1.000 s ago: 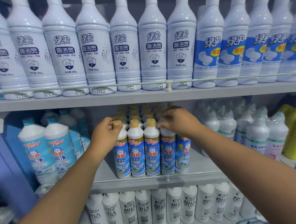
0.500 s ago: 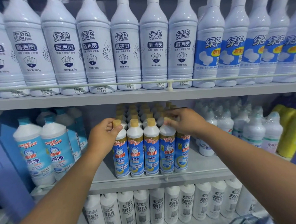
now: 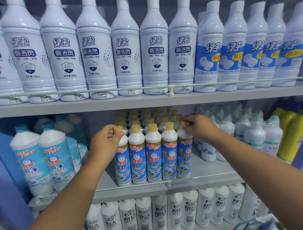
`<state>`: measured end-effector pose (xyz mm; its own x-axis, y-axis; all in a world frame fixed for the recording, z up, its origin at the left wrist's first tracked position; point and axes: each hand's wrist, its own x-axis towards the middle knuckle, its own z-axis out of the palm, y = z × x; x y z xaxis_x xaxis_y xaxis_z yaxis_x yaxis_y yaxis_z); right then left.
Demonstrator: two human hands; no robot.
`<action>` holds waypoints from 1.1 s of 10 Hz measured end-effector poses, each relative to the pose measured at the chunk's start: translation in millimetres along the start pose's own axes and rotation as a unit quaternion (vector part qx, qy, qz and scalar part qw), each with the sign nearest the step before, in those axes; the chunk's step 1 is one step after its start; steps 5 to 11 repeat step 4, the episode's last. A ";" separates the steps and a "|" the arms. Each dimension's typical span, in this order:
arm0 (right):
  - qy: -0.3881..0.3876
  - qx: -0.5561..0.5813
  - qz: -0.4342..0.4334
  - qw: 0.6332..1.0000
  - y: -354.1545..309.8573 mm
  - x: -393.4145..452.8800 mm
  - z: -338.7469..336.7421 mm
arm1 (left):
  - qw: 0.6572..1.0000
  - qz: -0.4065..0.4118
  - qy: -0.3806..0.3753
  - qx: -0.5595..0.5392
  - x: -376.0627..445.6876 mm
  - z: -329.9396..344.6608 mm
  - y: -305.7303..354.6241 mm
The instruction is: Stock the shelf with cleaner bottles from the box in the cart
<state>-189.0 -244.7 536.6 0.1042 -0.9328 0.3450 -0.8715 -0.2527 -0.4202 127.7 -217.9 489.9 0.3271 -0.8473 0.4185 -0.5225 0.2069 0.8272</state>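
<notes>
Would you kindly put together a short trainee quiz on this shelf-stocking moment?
1. True or false: the left hand grips the neck of the leftmost front-row gold-capped blue-label bottle.
2. How many gold-capped bottles stand in the front row of the middle grey shelf?
3. The right hand pinches the cap of the: A) rightmost front-row bottle B) yellow bottle C) tall white top-shelf bottle

Key: 1 true; 2 five; 3 A.

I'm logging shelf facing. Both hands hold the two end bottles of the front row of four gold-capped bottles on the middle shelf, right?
Not quite: the head view shows five bottles in that front row, not four. The left hand grips the left end bottle and the right hand the right end bottle, on the middle shelf.
</notes>
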 end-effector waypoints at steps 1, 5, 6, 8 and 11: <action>0.002 -0.002 0.010 1.000 -1.9 -1.9 3.1 | 1.000 0.007 -0.009 0.002 1.4 0.5 -0.8; -0.003 -0.060 0.040 0.997 -2.6 -34.8 3.3 | 0.992 0.012 -0.040 0.118 -7.9 0.0 4.5; -0.003 -0.060 0.040 0.997 -2.6 -34.8 3.3 | 0.992 0.012 -0.040 0.118 -7.9 0.0 4.5; -0.003 -0.060 0.040 0.997 -2.6 -34.8 3.3 | 0.992 0.012 -0.040 0.118 -7.9 0.0 4.5; -0.003 -0.060 0.040 0.997 -2.6 -34.8 3.3 | 0.992 0.012 -0.040 0.118 -7.9 0.0 4.5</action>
